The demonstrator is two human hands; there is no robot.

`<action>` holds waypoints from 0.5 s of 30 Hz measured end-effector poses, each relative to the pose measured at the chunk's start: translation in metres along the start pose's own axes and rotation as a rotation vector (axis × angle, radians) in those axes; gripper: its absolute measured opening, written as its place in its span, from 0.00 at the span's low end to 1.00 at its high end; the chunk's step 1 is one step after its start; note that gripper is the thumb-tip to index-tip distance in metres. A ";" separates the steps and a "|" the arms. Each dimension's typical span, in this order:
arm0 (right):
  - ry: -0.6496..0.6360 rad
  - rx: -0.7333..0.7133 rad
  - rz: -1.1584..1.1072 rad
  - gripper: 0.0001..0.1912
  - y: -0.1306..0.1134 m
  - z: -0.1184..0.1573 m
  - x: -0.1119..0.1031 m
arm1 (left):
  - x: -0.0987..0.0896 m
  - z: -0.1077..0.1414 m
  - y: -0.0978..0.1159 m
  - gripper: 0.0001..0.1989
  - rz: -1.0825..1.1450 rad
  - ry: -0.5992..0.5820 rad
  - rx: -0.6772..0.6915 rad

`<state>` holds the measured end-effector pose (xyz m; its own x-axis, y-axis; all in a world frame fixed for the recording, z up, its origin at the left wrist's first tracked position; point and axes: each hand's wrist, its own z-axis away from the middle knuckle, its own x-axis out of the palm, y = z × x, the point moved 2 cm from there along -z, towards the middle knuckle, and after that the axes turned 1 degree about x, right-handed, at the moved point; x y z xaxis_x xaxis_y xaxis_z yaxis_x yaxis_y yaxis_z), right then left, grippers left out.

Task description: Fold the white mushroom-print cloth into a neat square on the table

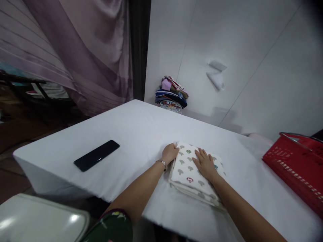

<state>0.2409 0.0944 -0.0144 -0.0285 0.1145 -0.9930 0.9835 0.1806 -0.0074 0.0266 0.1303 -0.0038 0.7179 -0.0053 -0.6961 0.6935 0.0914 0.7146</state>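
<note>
A white folded cloth [185, 169] printed with grey, green, red and blue mushrooms lies in several layers on the white-covered table. At its far left edge, my left hand [170, 153] has its fingers curled around the fabric; the thumb and fingertips are partly hidden. A bracelet circles that wrist. Spread flat on top of the cloth, my right hand [205, 164] presses with open fingers.
A black smartphone [97, 155] lies on the table's left part. A red plastic basket [297, 164] stands at the right edge. Behind the table rises a pile of folded clothes [171, 94] by the white wall. A white chair [42, 218] sits at the near left.
</note>
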 end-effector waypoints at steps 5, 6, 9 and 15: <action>0.019 0.004 0.033 0.29 -0.001 0.002 0.005 | -0.001 -0.013 0.013 0.18 -0.004 0.025 0.016; 0.020 0.003 0.036 0.29 -0.002 0.002 0.005 | -0.001 -0.017 0.017 0.19 -0.019 0.034 0.019; 0.019 0.009 0.039 0.29 -0.003 0.002 0.004 | 0.005 -0.029 0.023 0.19 -0.073 0.034 0.008; 0.009 0.006 0.023 0.28 -0.004 0.004 0.000 | 0.015 -0.039 0.018 0.17 -0.090 0.023 -0.023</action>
<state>0.2374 0.0901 -0.0143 -0.0070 0.1269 -0.9919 0.9849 0.1724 0.0151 0.0472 0.1707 -0.0038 0.6511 0.0084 -0.7589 0.7533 0.1145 0.6476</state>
